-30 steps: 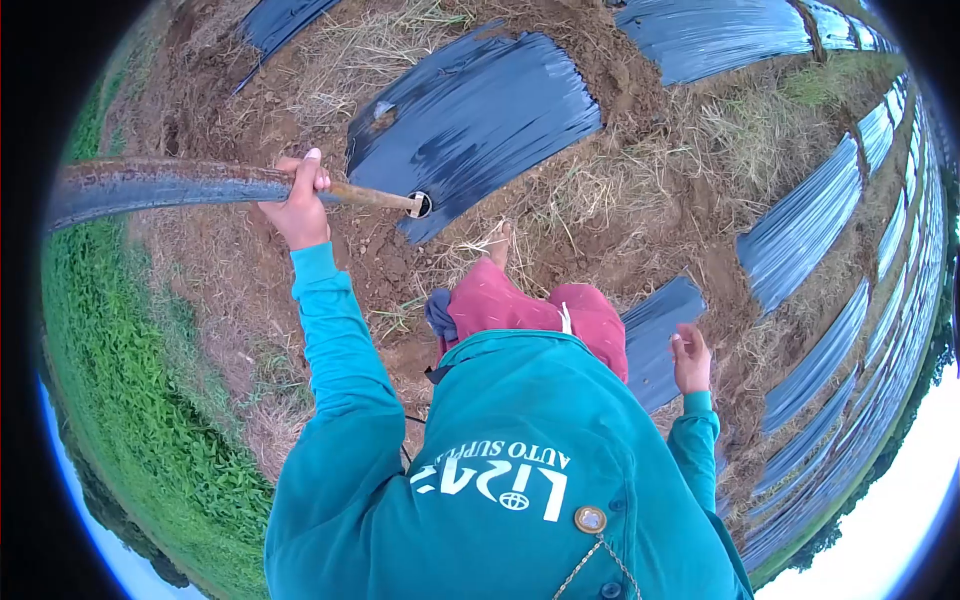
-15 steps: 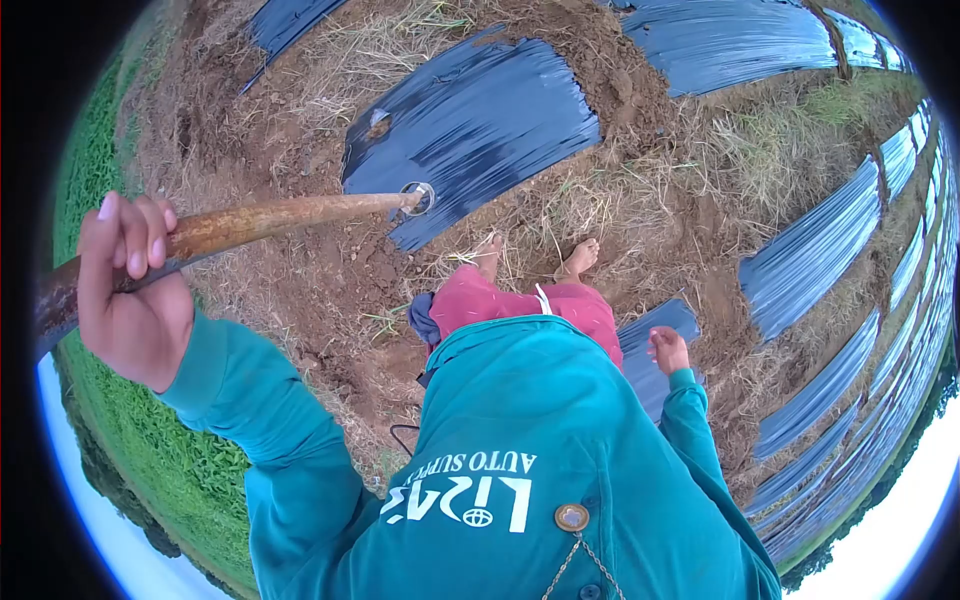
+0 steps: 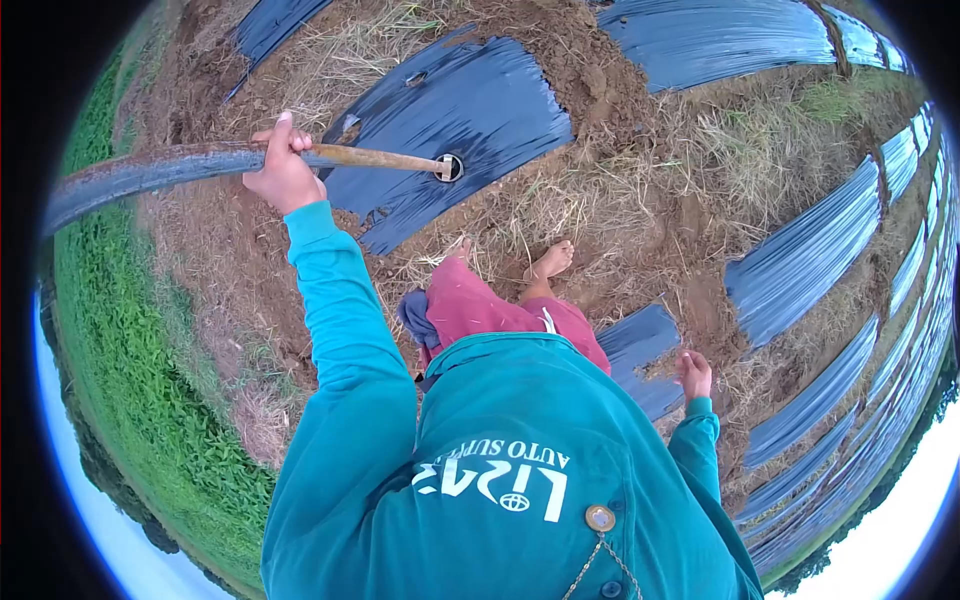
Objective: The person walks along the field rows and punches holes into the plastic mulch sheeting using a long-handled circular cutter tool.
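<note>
My left hand (image 3: 285, 168) is closed around a long pole (image 3: 385, 159), brown and worn, grey toward its near end. A round, ring-like end (image 3: 450, 168) on the pole rests at the dark plastic mulch film (image 3: 480, 105), where a dark round spot shows inside the ring. My right hand (image 3: 694, 376) hangs at my right side, fingers loosely curved and apart, holding nothing that I can see. Below it, to the left, lies another strip of film (image 3: 638, 355). My bare feet (image 3: 553, 260) stand on soil and straw just short of the nearer sheet.
More film-covered beds (image 3: 800, 255) run in rows to the right, with dry grass (image 3: 760, 150) between them. Loose brown soil (image 3: 600, 80) borders the sheet ahead. Green plants (image 3: 130, 370) grow along the left. A torn spot (image 3: 350, 122) shows at the sheet's left edge.
My left hand has moved right and forward, nearer the film. The pole's ring end has shifted slightly right and farther out on the sheet. My right hand hangs a little lower.
</note>
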The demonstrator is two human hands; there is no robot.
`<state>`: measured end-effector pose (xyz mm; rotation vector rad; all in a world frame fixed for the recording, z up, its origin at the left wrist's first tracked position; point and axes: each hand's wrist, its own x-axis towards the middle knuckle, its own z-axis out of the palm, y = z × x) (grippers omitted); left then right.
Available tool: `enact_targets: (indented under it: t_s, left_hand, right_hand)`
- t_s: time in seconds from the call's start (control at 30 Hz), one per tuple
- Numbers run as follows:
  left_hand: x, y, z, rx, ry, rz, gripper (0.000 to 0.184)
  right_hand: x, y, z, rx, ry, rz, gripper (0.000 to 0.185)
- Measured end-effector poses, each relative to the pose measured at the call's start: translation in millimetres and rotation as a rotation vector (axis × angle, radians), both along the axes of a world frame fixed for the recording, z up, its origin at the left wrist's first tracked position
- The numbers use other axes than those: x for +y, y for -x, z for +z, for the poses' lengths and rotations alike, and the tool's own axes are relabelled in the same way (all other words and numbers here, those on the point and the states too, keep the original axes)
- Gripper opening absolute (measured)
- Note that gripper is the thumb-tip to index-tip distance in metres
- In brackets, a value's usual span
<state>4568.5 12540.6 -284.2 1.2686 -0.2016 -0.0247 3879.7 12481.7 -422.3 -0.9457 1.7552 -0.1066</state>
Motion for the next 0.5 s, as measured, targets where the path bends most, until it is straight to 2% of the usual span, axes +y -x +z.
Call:
enact_targets:
  t_s: [0.13, 0.27, 0.33, 0.47, 0.5]
  left_hand:
    - [-5, 16, 23, -0.02, -0.003, -0.431, 0.018]
    - [-34, 46, 92, -0.101, -0.009, -0.718, 0.017]
    - [-47, 54, 129, -0.154, -0.04, -0.807, 0.018]
    - [-68, 72, 208, -0.225, -0.118, -0.833, 0.019]
    - [-73, 67, 228, -0.18, -0.082, -0.959, 0.018]
  right_hand:
    - [69, 25, -10, 0.14, -0.178, -0.011, 0.024]
    - [100, 31, -34, 0.109, -0.308, -0.027, 0.023]
    - [98, 18, -43, 0.066, -0.317, -0.011, 0.023]
    - [51, -8, -48, -0.009, -0.224, 0.027, 0.025]
    - [37, -12, -50, -0.039, -0.179, 0.015, 0.025]
